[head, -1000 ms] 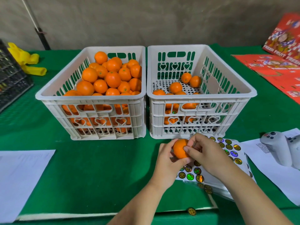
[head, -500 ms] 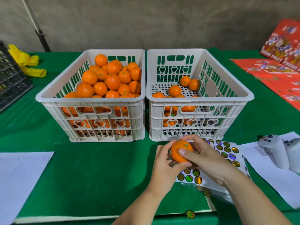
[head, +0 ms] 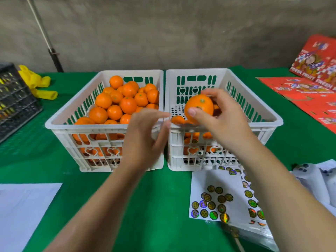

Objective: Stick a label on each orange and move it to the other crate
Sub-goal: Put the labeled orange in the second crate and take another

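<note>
My right hand [head: 221, 120] grips an orange [head: 199, 107] above the front rim of the right white crate [head: 261, 113], thumb on its near side. A label shows just under the thumb tip. That crate holds several oranges on its floor. My left hand [head: 145, 140] is blurred and holds nothing, its fingers loosely spread in front of the left white crate [head: 60, 124], which is heaped with oranges [head: 116, 104]. A sheet of round shiny labels [head: 216, 206] lies on the green cloth at the front right.
White paper [head: 21, 210] lies at the front left. A black crate [head: 14, 99] and yellow gloves [head: 36, 84] sit at the far left. Red fruit cartons [head: 312, 84] lie at the far right. A white controller [head: 312, 177] rests on paper at the right.
My right hand has lifted the orange from above the label sheet up over the right crate's front rim. My left hand let go of it and moved up toward the left crate.
</note>
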